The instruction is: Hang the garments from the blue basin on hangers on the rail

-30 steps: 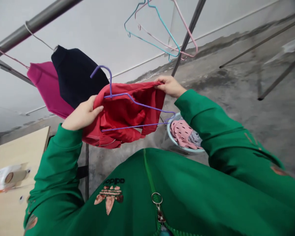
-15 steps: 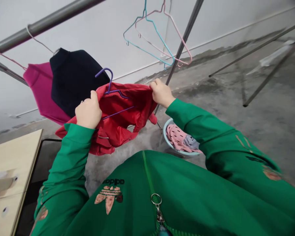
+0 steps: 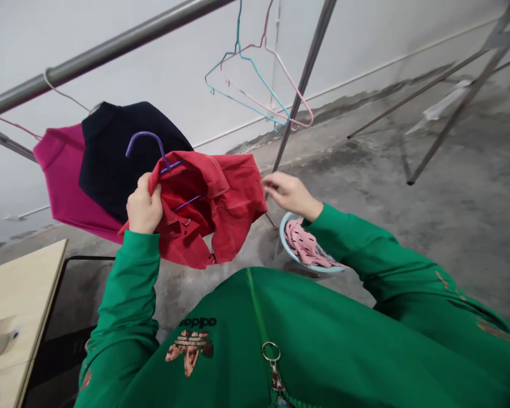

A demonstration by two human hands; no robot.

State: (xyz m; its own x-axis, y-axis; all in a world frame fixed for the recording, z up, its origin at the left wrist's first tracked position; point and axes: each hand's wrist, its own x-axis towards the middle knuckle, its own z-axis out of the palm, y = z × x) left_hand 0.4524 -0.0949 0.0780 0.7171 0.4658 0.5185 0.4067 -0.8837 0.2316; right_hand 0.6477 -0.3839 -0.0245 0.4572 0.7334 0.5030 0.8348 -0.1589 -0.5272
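- The left hand (image 3: pixel 143 208) is clenched on the upper edge of a red garment (image 3: pixel 212 207), gripping the cloth where a purple hanger (image 3: pixel 147 143) runs into it.
- The hanger's hook stands up above the left hand; part of its wire shows inside the red cloth.
- The red garment hangs in front of the person's chest, its lower edge drooping free in the air.
- The right hand (image 3: pixel 287 194) is released, fingers loosely spread, just beside the garment's right edge; whether the fingertips touch the cloth cannot be told.
- Behind the garment, a dark navy top (image 3: pixel 114 153) and a magenta top (image 3: pixel 63 181) hang from a metal rail (image 3: pixel 110 51).
- A blue hanger (image 3: pixel 244 85) and a pink hanger (image 3: pixel 280 68) hang bare further along.
- On the floor below the right hand sits a pale basin (image 3: pixel 289 249) with pink spotted cloth (image 3: pixel 306 249) in it.
- A light wooden worktop (image 3: pixel 12 294) lies at lower left.
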